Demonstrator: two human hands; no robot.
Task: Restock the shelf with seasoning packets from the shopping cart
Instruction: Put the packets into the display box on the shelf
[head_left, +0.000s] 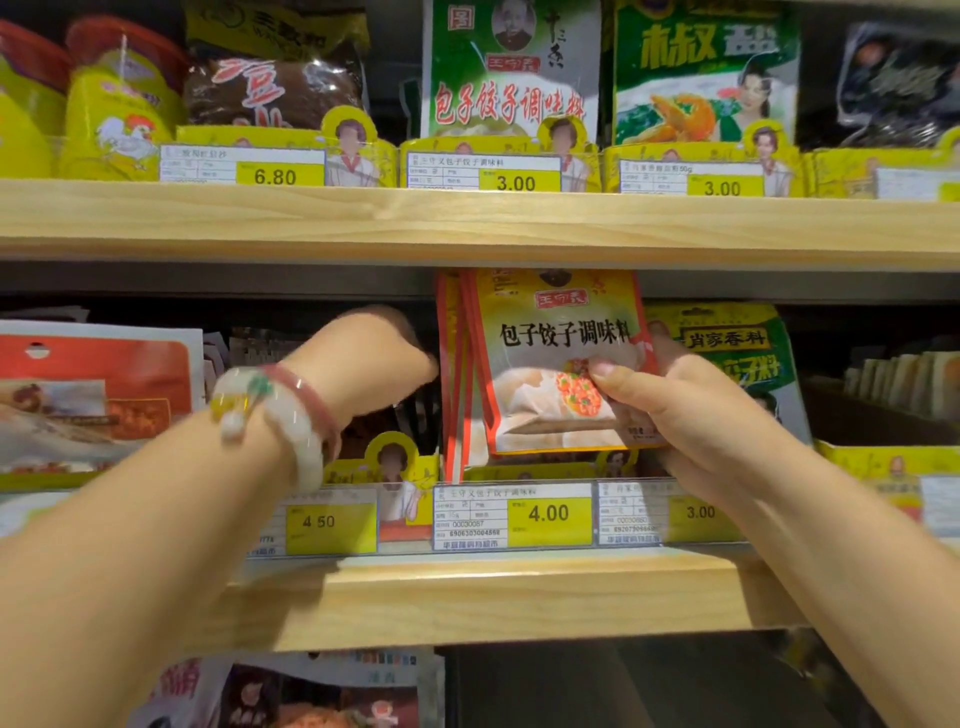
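My right hand (675, 405) grips a small stack of yellow-and-red dumpling seasoning packets (545, 358) by their right side, thumb on the front. The packets stand upright in the middle shelf's slot, above the 4.00 price tag (549, 513). My left hand (374, 358), blurred and with bracelets on the wrist, reaches into the shelf just left of the packets; its fingers are hidden behind them and the dark slot. The shopping cart is out of view.
The wooden middle shelf (493, 597) carries a green packet (727, 353) right of my hand and a red-and-white packet (93, 384) at far left. The upper shelf (467, 223) holds green seasoning packets (511, 73) and yellow bags. More packets lie on the shelf below.
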